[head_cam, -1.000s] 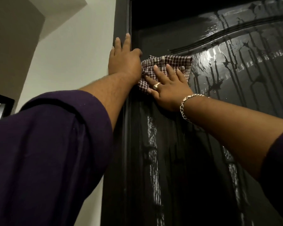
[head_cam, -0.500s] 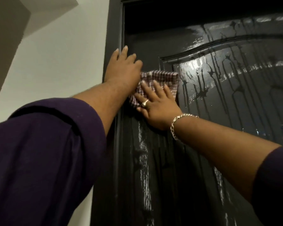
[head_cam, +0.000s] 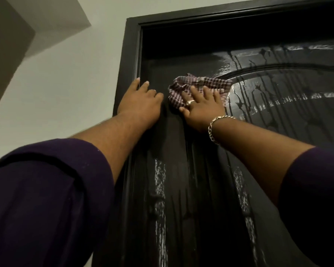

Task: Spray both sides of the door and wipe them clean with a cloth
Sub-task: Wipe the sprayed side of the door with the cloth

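Left hand [head_cam: 141,102] flat, braced on door [head_cam: 181,189] edge upper centre; right hand [head_cam: 201,108] presses checked cloth [head_cam: 199,83] flat beside it: wiping step, next move likely sweeps right across wet streaks [head_cam: 278,97]

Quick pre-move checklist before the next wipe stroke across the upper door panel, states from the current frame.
1. Cloth under the wiping hand: ok. The right hand presses the checked cloth flat against the door with straight fingers.
2. Cloth spread: not ok. It is bunched at its left end.
3. Bracing hand clear of the stroke: ok. The left hand rests at the door's left edge by the frame, apart from the cloth.
4. Liquid left to wipe: ok. Runs and drips show to the right of the cloth.
5. Spray bottle within reach: cannot tell, none in view.
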